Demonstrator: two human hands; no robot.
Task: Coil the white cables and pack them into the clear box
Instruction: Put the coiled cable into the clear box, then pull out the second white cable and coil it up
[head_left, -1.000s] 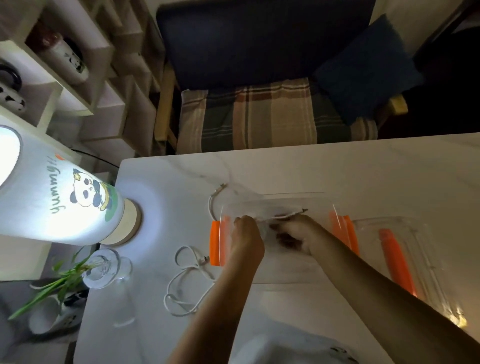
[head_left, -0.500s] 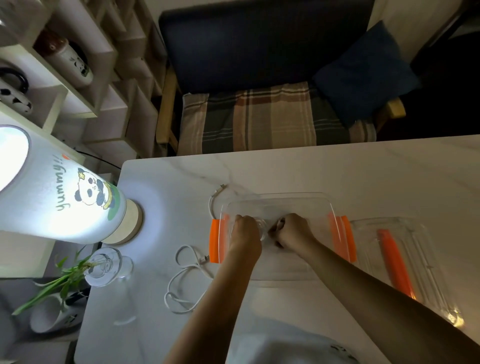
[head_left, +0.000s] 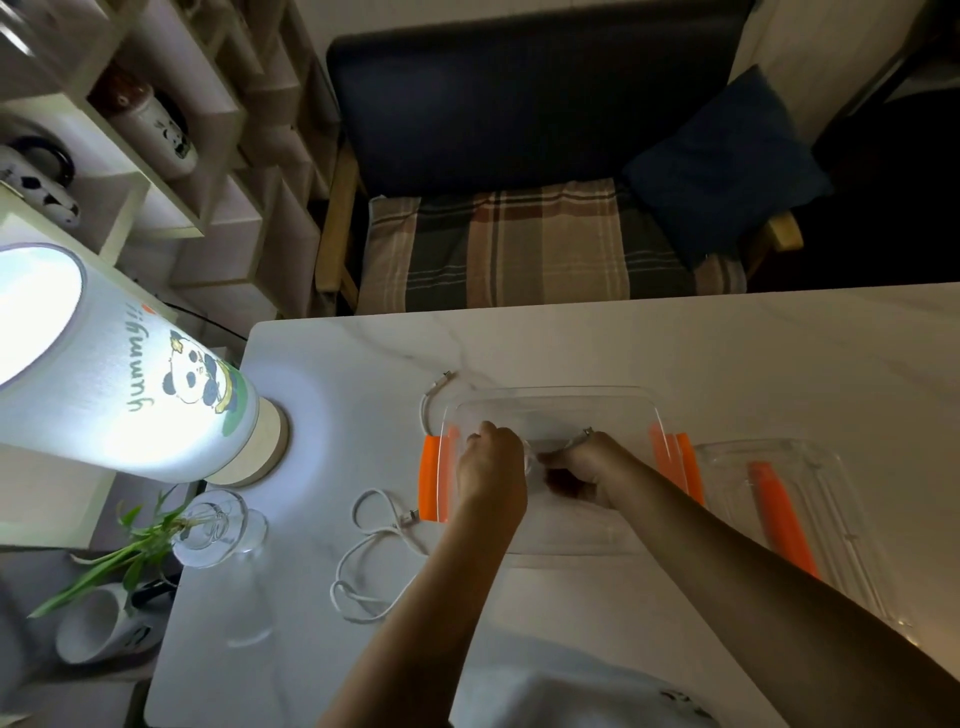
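Observation:
A clear box (head_left: 550, 395) with orange side clips stands on the white marble table (head_left: 675, 353). Both my hands are over its inside. My left hand (head_left: 491, 462) and my right hand (head_left: 584, 467) are closed together on a white cable (head_left: 579, 439), whose metal plug sticks up beside my right hand. A second white cable (head_left: 374, 551) lies loose on the table left of the box. A third white cable (head_left: 431, 400) curves round the box's far left corner.
The clear lid (head_left: 831, 499) with an orange clip lies right of the box. A lit panda lamp (head_left: 130, 384) stands at the table's left edge, with a glass vase and plant (head_left: 208, 525) near it. A sofa and shelves lie beyond the table.
My hands closed together low in the box half a second ago, hiding the cable; now they have parted slightly and the cable's plug end shows beside my right hand again.

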